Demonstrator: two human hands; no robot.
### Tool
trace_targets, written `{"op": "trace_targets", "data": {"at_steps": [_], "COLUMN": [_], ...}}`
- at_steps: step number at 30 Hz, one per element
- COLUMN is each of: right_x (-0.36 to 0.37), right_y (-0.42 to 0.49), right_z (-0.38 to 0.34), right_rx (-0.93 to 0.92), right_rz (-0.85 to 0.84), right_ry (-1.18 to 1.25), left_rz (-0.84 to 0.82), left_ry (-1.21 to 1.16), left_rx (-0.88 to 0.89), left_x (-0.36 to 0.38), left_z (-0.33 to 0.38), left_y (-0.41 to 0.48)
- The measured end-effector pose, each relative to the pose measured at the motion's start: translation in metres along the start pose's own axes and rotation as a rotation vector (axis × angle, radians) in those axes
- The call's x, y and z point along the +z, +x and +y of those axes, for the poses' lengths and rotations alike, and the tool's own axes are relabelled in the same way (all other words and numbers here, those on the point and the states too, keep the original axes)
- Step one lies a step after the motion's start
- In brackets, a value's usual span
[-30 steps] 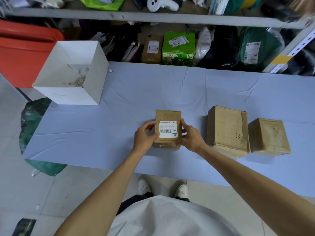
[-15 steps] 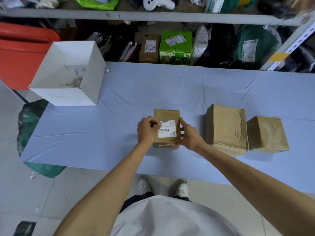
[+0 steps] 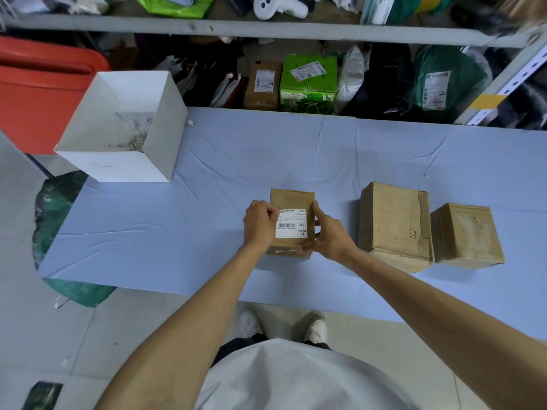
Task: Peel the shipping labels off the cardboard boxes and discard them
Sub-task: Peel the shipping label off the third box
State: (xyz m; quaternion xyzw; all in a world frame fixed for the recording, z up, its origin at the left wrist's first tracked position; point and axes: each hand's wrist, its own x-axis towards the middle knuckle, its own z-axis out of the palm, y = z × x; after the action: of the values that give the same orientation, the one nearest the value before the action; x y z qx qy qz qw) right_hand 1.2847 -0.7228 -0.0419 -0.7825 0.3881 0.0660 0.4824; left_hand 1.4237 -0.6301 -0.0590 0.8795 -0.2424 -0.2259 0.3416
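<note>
Left grip: the left grip [image 3: 260, 224] is curled, with its fingertips pinched at the upper left corner of the shipping label [image 3: 291, 224]. Whether that corner is lifted cannot be told.
Right grip: the right grip [image 3: 328, 235] is wrapped round the small box [image 3: 291, 198], with fingers laid along its right side and the thumb set at its near lower edge.
Label: it is stuck flat on the box's top face, in the near half. It is roughly square, and the print is turned upright toward the person.
Box axis: the long side is pointed away from the person, and the base is set on the desk [image 3: 207, 232].
Edges: the box is placed close to the desk's near edge, about midway along it.
Open room: bare blue cloth is spread to the left and beyond the box.
Right side: a larger box [image 3: 393, 220] is stood near the right grip, and a third box [image 3: 464, 232] is just beside it.
Far left: a white bin [image 3: 118, 167], open on top, is placed at the desk's far left corner, with scraps seen inside.
</note>
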Motion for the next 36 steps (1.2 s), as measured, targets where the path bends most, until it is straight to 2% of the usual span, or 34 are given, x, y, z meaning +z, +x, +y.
{"op": "trace_targets", "data": {"at_steps": [36], "right_x": [-0.0025], "right_y": [0.0029], "right_z": [-0.0014], "right_rx": [-0.015], "right_rz": [-0.008], "right_ry": [-0.06], "left_rz": [-0.109], "left_ry": [-0.049], "left_rx": [-0.02], "left_x": [-0.0077], "left_z": [-0.0002], "left_y": [0.0068]}}
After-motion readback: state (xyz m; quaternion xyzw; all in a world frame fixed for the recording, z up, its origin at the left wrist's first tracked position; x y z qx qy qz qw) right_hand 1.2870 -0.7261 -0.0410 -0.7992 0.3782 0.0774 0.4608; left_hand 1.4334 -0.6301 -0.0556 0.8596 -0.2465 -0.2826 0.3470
